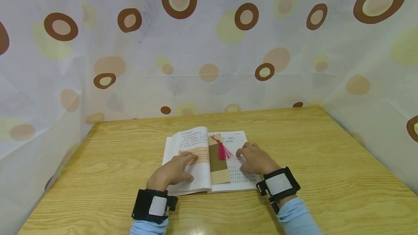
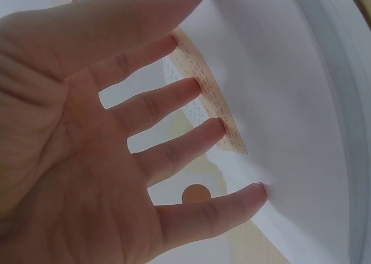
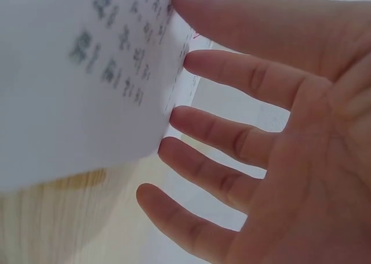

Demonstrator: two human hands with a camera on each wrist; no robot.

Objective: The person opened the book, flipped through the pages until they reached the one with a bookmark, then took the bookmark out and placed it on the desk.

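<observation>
An open book (image 1: pixel 199 175) lies on the wooden table with printed text on both pages. Along its inner fold, on the right page, rests a brown and tan bookmark (image 1: pixel 218 162) with a pink tassel (image 1: pixel 222 151). My left hand (image 1: pixel 174 169) rests with spread fingertips on the left page, at its orange text band (image 2: pixel 206 96). On the right page (image 3: pixel 87 113) my right hand (image 1: pixel 258 159) lies near the outer edge, its fingers spread and fingertips at the paper. Neither hand grips anything.
The wooden table (image 1: pixel 326 162) extends around the book on all sides. Behind it and at both sides hangs a white sheet (image 1: pixel 183 46) patterned with brown, peach and yellow circles. Each wrist wears a black strap (image 1: pixel 281 184) below a light blue sleeve (image 1: pixel 298 217).
</observation>
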